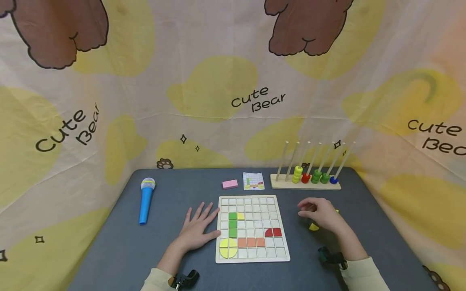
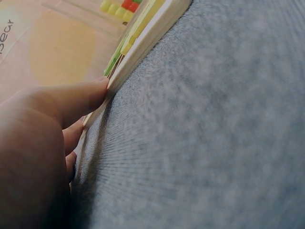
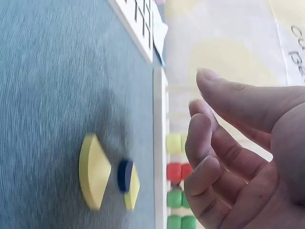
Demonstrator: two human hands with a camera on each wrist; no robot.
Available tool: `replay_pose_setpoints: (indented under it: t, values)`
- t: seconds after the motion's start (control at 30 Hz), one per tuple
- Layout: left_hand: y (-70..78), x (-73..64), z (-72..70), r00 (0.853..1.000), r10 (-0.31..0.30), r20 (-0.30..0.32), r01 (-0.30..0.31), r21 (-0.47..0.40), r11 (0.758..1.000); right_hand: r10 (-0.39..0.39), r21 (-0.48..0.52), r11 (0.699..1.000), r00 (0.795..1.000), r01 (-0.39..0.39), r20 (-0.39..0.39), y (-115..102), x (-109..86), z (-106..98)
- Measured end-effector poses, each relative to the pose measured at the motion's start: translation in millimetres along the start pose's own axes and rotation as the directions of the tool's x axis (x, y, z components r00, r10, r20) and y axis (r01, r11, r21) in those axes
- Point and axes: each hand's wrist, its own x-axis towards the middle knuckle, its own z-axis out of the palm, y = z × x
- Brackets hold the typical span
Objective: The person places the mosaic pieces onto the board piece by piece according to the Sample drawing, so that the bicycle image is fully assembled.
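Note:
My left hand [image 1: 197, 232] lies with fingers spread at the left edge of a white grid board [image 1: 253, 262]; its thumb [image 2: 88, 98] touches the board's side in the left wrist view. On the board are green squares [image 1: 232, 224], a yellow square [image 1: 241, 216], yellow quarter-round pieces [image 1: 228, 248], orange squares [image 1: 251, 242] and red pieces [image 1: 273, 232]. To the right, my right hand [image 1: 322, 213] hovers over the table, fingers loosely bent, with nothing between thumb and fingertips. Below it lie a yellow wedge-shaped piece [image 3: 95, 172], a second yellow piece [image 3: 132, 188] and a dark blue piece [image 3: 125, 175].
A wooden bead rack [image 1: 306, 185] with upright pegs and coloured beads stands at the back right. Beside it lie a pattern card [image 1: 253, 181] and a pink block [image 1: 230, 184]. A blue toy microphone [image 1: 145, 202] lies on the left. A printed cloth [image 1: 207, 89] hangs behind the table.

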Motion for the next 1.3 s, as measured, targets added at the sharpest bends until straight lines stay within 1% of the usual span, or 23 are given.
replay_pose_setpoints:
  t: [0.2, 0.4, 0.53, 0.63, 0.8, 0.9, 1.0, 1.17, 1.23, 1.3]
  values:
    - [0.3, 0.1, -0.3, 1.0, 0.006, -0.004, -0.006, -0.009, 1.0, 0.023, -0.012, 1.0, 1.0, -0.024, -0.017, 15, -3.8, -10]
    - [1.1, -0.1, -1.5, 1.0, 0.002, 0.001, -0.002, -0.007, 1.0, 0.068, -0.016, 0.998, 0.998, -0.068, -0.005, 32, -5.9, -17]
    - [1.1, -0.1, -1.4, 1.0, -0.005, 0.004, 0.005, -0.008, 1.0, 0.064, -0.044, 0.997, 0.998, -0.064, 0.002, 44, -4.9, -19]
    - [0.6, -0.3, -1.1, 1.0, -0.012, 0.009, 0.012, -0.009, 1.0, 0.057, -0.045, 0.997, 0.998, -0.056, 0.015, 50, -3.3, -18]
    - [-0.2, 0.0, -0.3, 1.0, -0.015, 0.014, 0.015, -0.007, 1.0, 0.058, -0.042, 0.998, 0.997, -0.056, 0.047, 54, -1.0, -14]
    - [-0.3, -0.2, 0.3, 1.0, -0.021, 0.018, 0.021, -0.004, 1.0, 0.051, -0.061, 0.997, 0.997, -0.047, 0.06, 54, -0.4, -12]
    - [0.8, -0.3, -0.8, 0.999, -0.024, 0.023, 0.024, -0.005, 1.0, 0.054, -0.086, 0.995, 0.997, -0.05, 0.052, 54, 1.2, -11]
    - [2.4, -0.5, -2.6, 1.0, -0.02, 0.015, 0.02, -0.015, 1.0, 0.037, -0.165, 0.986, 0.999, -0.031, 0.029, 56, 4.3, -12]
    - [2.5, -0.5, -2.5, 1.0, -0.019, 0.011, 0.019, -0.01, 1.0, 0.03, -0.181, 0.983, 0.999, -0.026, 0.024, 57, 4.8, -12]
    - [2.4, -0.2, -2.1, 1.0, -0.018, 0.01, 0.018, -0.006, 1.0, 0.045, -0.177, 0.983, 0.999, -0.043, 0.011, 58, 4.7, -13]
